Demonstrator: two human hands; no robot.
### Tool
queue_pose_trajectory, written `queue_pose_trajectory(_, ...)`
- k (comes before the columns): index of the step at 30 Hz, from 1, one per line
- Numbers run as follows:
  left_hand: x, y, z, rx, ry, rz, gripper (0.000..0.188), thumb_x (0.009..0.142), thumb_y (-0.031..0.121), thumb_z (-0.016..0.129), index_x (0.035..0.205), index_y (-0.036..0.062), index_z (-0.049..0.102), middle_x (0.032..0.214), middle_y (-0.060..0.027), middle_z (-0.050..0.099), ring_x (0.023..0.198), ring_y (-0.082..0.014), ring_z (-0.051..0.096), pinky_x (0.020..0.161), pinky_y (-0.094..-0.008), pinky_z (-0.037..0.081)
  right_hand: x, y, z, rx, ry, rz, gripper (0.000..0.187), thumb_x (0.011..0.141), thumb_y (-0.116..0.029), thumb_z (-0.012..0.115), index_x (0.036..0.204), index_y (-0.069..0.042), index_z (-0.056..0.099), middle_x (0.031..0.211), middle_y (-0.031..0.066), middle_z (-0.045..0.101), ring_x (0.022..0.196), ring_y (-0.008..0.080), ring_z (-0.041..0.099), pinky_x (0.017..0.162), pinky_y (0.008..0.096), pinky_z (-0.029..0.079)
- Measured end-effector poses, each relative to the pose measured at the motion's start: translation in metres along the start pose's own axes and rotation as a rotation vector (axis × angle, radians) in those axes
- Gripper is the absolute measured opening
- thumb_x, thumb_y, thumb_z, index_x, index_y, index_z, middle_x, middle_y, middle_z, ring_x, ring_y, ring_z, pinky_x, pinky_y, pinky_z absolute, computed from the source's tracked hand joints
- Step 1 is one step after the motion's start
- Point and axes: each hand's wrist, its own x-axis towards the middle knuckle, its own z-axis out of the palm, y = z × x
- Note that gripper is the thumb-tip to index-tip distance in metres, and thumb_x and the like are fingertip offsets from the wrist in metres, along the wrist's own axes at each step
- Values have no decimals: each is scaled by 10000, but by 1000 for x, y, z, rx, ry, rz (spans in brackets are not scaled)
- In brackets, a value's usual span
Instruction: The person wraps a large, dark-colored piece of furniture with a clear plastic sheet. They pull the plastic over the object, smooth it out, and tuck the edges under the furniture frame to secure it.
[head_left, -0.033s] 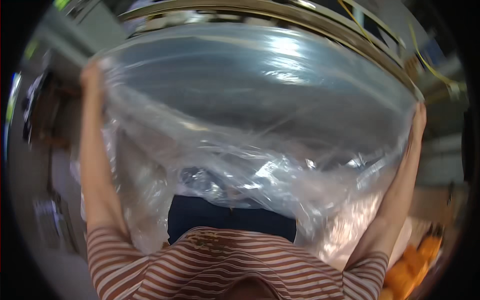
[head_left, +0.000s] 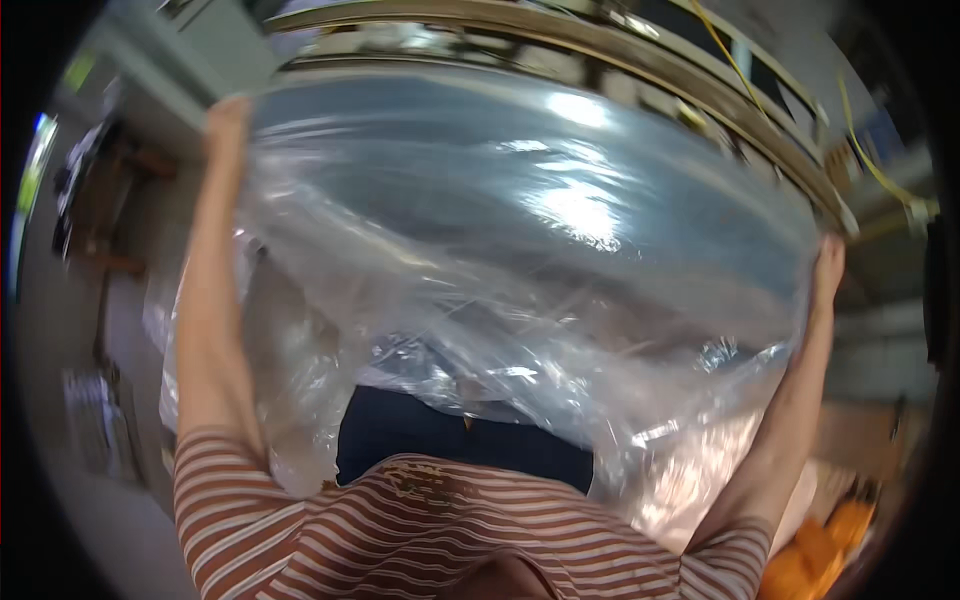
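A large sheet of clear plastic film [head_left: 430, 150] is spread between my raised arms, glossy and wrinkled. My left hand [head_left: 228, 120] is closed on its far left corner. At the right edge my right hand [head_left: 829, 262] grips the film too, fingers partly hidden. The upper part is stretched fairly smooth, with bright reflections. Lower down, the film hangs in crumpled folds in front of my dark trousers and down past both forearms.
Beyond the film runs a long wooden-edged frame or bench [head_left: 560, 35], with a yellow cord [head_left: 865, 150] at its right. An orange object [head_left: 820, 550] lies at the lower right. Brown wooden furniture [head_left: 100, 210] stands on the left.
My left hand has moved right and slightly farther away, my right hand slightly nearer. The film's far edge has drawn back from the wooden frame, and the reflections on it have shifted.
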Motion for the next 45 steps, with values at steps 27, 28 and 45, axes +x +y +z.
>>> queue_pose_trajectory(27, 80, -59, 92, 306, 41, -95, 258, 802, 273, 648, 737, 27, 605, 727, -78, 634, 605, -157, 612, 617, -278, 475, 7, 33, 73, -325, 201, 33, 374, 837, -289, 669, 836, 63, 542, 865, 153, 550, 798, 257, 487, 798, 375, 418)
queue_pose_trajectory(28, 83, -59, 85, 161, 17, -118, 238, 824, 243, 615, 748, 18, 605, 723, -91, 634, 584, -162, 606, 604, -279, 480, 5, 33, 78, -220, 187, 64, 357, 840, -274, 663, 832, 61, 542, 872, 158, 547, 802, 251, 487, 798, 368, 413)
queue_pose_trajectory(45, 63, 7, 36, 132, 10, 55, 307, 964, 327, 494, 915, 54, 626, 817, -16, 614, 644, -114, 525, 573, -269, 419, -44, -49, 49, -296, -394, -79, 242, 955, -246, 545, 931, -5, 539, 857, 57, 523, 798, 190, 471, 778, 321, 398)
